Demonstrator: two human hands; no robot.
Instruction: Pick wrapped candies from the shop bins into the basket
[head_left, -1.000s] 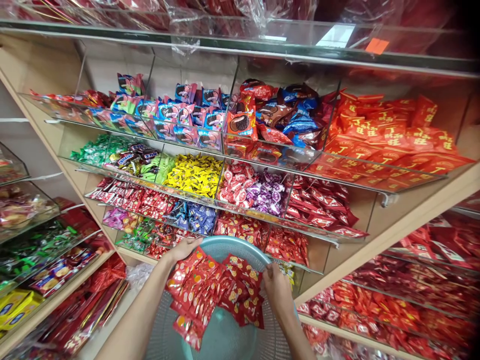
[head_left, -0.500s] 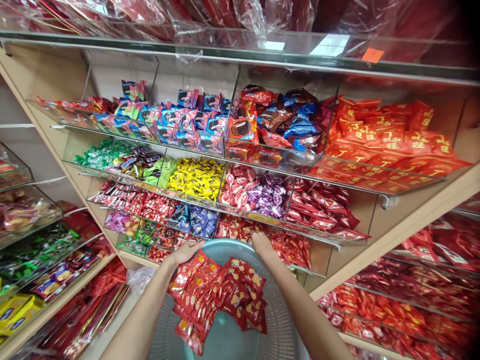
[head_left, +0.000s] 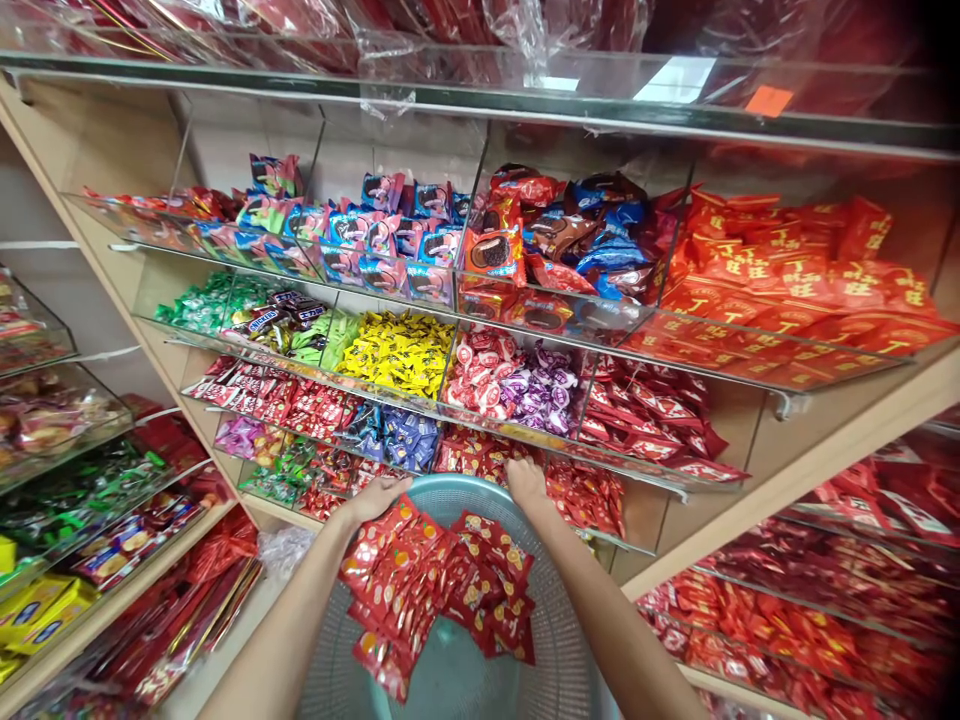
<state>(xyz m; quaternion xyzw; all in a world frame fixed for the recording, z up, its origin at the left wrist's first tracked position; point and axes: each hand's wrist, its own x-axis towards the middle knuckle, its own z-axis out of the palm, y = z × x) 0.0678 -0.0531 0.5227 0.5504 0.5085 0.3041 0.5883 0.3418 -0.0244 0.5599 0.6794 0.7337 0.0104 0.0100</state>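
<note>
A blue-green plastic basket (head_left: 442, 488) with a perforated wall is in front of me at the bottom of the head view. Several red candy packets with orange fruit prints (head_left: 397, 580) lie inside it in two loose piles. My left hand (head_left: 381, 497) is closed over the far left part of the rim. On the far right part of the rim, my right hand (head_left: 526, 480) is closed too, its fingers curled and partly hidden. Just beyond this hand are more red packets (head_left: 480, 452) in a lower shelf compartment.
A wooden rack (head_left: 825, 430) with clear dividers holds yellow candies (head_left: 401, 352), purple-wrapped candies (head_left: 541, 385), blue cookie packs (head_left: 352, 230) and orange-red packets (head_left: 780, 260). Further shelves of sweets flank it. Long red wrapped items (head_left: 187, 620) are at lower left.
The view has shifted slightly, so the shelves sit a little further right. Both hands stay at the same places on the basket rim, and the packets inside lie as before.
</note>
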